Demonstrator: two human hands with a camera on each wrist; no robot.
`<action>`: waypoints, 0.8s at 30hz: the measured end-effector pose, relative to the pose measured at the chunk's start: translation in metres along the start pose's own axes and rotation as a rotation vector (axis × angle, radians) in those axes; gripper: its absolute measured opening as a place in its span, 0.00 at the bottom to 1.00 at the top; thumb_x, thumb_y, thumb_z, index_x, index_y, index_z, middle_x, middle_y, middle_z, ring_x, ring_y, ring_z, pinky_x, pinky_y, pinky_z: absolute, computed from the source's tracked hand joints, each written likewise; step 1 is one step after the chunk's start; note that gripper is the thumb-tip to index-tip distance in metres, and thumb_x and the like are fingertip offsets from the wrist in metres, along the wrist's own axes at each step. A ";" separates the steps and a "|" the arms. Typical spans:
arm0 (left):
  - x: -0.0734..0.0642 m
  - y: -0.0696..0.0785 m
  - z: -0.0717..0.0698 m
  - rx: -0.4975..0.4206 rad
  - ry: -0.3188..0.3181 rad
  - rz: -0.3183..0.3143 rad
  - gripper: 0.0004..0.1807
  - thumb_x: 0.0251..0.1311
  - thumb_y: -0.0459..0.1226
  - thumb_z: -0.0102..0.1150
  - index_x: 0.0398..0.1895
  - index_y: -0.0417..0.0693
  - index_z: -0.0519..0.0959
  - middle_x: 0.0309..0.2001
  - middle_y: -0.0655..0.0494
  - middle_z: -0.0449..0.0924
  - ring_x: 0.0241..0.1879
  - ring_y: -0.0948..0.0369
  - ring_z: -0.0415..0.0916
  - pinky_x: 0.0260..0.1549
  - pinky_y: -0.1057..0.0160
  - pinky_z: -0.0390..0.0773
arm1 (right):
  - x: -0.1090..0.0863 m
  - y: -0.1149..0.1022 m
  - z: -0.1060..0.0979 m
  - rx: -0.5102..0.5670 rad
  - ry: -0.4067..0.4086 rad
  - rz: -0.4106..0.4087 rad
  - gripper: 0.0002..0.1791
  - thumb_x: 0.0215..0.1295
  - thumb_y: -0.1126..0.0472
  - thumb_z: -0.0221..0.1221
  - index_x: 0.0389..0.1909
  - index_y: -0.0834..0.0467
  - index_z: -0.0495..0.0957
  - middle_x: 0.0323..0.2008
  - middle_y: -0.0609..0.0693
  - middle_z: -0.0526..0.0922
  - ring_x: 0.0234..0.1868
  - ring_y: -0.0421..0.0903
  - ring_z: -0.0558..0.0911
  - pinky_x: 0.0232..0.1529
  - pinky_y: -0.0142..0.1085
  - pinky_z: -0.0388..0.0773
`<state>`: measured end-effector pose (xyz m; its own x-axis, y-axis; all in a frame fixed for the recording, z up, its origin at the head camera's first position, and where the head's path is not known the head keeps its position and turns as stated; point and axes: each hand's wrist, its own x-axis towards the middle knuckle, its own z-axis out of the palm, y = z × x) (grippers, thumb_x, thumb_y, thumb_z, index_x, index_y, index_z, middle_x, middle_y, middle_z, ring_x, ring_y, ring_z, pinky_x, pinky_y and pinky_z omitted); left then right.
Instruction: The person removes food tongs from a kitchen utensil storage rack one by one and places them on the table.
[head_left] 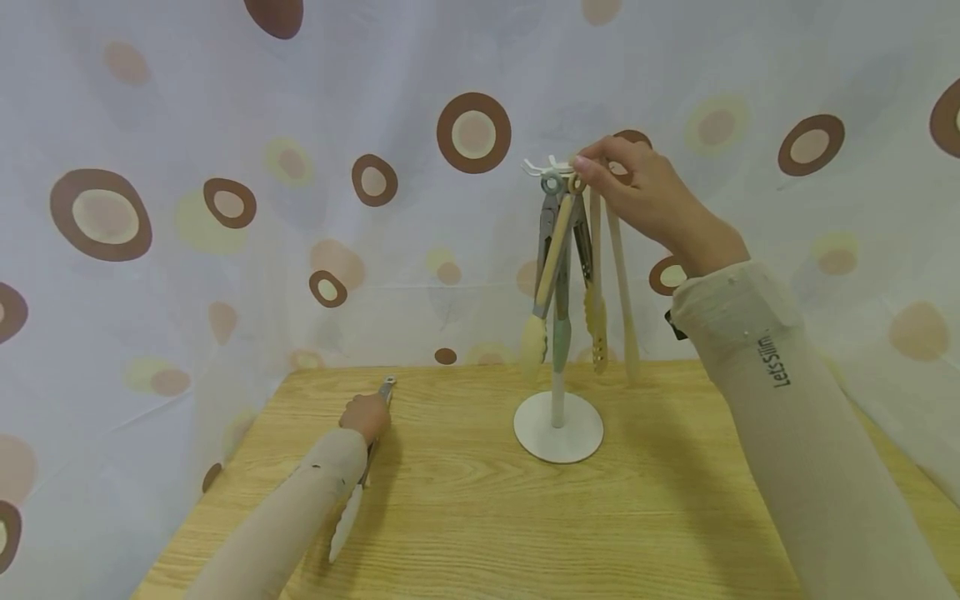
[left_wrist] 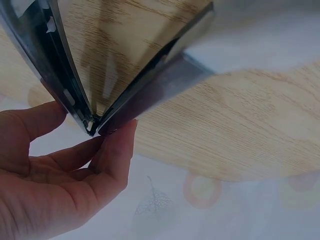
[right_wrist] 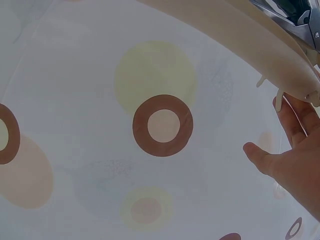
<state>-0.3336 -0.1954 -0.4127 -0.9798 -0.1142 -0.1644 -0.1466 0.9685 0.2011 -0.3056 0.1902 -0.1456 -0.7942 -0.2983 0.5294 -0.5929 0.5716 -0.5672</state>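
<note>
On the left side of the table my left hand (head_left: 366, 417) grips a pair of metal tongs (head_left: 347, 521) with pale tips. The left wrist view shows the thumb and fingers around the hinge end of these tongs (left_wrist: 155, 95), whose arms are spread. My right hand (head_left: 648, 196) is at the top of a white utensil stand (head_left: 558, 427), beside the ring of yellow-tipped tongs (head_left: 555, 258). In the right wrist view its fingertips (right_wrist: 285, 112) reach the hooks, while the thumb (right_wrist: 257, 155) stands apart from them.
Several utensils hang from the stand, among them green-tipped tongs (head_left: 561, 342), a yellow slotted tool (head_left: 599, 346) and a beige long-handled utensil (head_left: 626, 308). The wooden table (head_left: 465, 517) lies below, with a spotted curtain (head_left: 420, 83) behind.
</note>
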 end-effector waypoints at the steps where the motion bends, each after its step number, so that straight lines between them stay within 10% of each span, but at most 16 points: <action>1: 0.000 0.000 0.000 0.005 0.001 0.003 0.12 0.66 0.29 0.47 0.38 0.24 0.76 0.33 0.36 0.71 0.31 0.48 0.71 0.29 0.52 0.76 | 0.000 0.000 0.000 -0.002 0.000 0.001 0.26 0.73 0.42 0.45 0.57 0.58 0.73 0.63 0.55 0.69 0.67 0.58 0.65 0.64 0.57 0.59; 17: -0.008 -0.010 -0.031 -0.007 -0.111 0.079 0.15 0.61 0.31 0.51 0.17 0.45 0.65 0.19 0.54 0.62 0.19 0.61 0.56 0.21 0.64 0.61 | 0.002 0.003 -0.002 -0.003 -0.013 0.010 0.26 0.73 0.41 0.45 0.58 0.56 0.72 0.65 0.54 0.66 0.67 0.57 0.63 0.64 0.57 0.58; 24: -0.009 0.000 -0.063 -0.036 -0.015 0.162 0.07 0.64 0.30 0.48 0.30 0.34 0.72 0.24 0.49 0.67 0.23 0.57 0.62 0.28 0.59 0.68 | 0.005 0.006 -0.003 -0.015 -0.012 -0.003 0.26 0.73 0.42 0.44 0.60 0.57 0.71 0.64 0.56 0.67 0.66 0.57 0.64 0.63 0.57 0.59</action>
<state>-0.3333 -0.2081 -0.3499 -0.9888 0.0465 -0.1415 0.0081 0.9653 0.2609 -0.3129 0.1943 -0.1447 -0.7940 -0.3096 0.5232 -0.5933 0.5820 -0.5561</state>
